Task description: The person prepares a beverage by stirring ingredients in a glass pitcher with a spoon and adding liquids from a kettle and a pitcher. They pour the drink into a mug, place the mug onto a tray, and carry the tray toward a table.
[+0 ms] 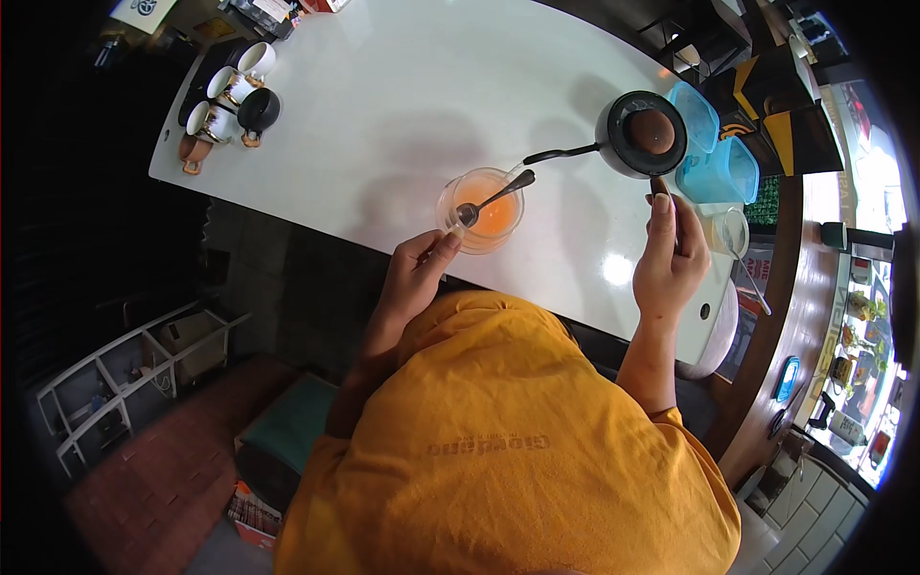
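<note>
A clear round cup (510, 232) holding orange liquid stands near the table's front edge. Across its top lies a metal spoon (498, 195), its bowl end toward my left hand (422, 270). The thumb and fingers of that hand are closed at the near-left rim of the cup. My right hand (668, 254) is wrapped round the handle of a black gooseneck kettle (613, 129) with a brown lid knob. The kettle's thin spout points left, its tip by the cup's upper right side. A faint pale streak shows under the tip.
Several mugs (230, 88) stand at the table's left end. Blue plastic containers (721, 172) sit just right of the kettle, with a clear jar (728, 233) below them. Black boxes (781, 110) are further right. A white shelf frame (144, 359) is on the floor at left.
</note>
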The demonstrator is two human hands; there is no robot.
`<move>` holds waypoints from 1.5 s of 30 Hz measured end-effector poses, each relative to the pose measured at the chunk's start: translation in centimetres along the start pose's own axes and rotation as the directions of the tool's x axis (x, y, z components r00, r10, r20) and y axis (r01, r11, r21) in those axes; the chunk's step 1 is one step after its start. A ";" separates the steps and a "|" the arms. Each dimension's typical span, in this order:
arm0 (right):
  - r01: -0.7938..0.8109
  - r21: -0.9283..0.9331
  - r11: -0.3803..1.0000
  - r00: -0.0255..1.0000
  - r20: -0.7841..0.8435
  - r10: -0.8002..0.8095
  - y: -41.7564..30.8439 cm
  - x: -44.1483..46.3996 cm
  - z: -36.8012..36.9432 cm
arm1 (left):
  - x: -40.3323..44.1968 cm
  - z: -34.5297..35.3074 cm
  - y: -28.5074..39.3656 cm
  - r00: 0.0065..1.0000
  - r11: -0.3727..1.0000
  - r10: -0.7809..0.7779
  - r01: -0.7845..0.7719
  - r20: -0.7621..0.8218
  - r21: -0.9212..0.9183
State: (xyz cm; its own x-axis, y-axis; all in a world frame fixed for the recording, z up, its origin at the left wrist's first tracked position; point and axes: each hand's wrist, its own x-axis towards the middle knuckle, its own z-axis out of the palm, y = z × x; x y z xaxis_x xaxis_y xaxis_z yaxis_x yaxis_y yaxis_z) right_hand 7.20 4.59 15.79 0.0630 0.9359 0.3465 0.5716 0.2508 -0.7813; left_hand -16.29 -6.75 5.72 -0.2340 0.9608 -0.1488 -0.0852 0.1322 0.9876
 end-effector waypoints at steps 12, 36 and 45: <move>0.002 0.046 0.999 1.000 0.005 -0.002 -0.1 -0.5 0.3 | 0.8 0.9 -1.3 0.997 0.995 -0.026 0.033 0.070 -0.094; -0.095 -0.017 0.995 0.980 -0.175 0.091 1.8 -3.2 -3.8 | 4.0 3.7 -1.6 0.936 0.995 -0.091 0.098 0.339 -0.004; -0.189 -0.063 0.980 0.943 -0.289 0.163 3.1 -4.8 -6.5 | 4.5 7.0 -2.4 0.894 0.988 -0.082 0.131 0.441 -0.081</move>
State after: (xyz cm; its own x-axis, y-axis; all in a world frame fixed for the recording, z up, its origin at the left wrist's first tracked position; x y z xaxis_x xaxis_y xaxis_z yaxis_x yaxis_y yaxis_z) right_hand 14.03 -0.77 15.04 0.3889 0.8525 0.3493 0.5999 0.0534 -0.7983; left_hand -10.36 -1.04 2.99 0.2254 0.9552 -0.1915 -0.1934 0.2366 0.9522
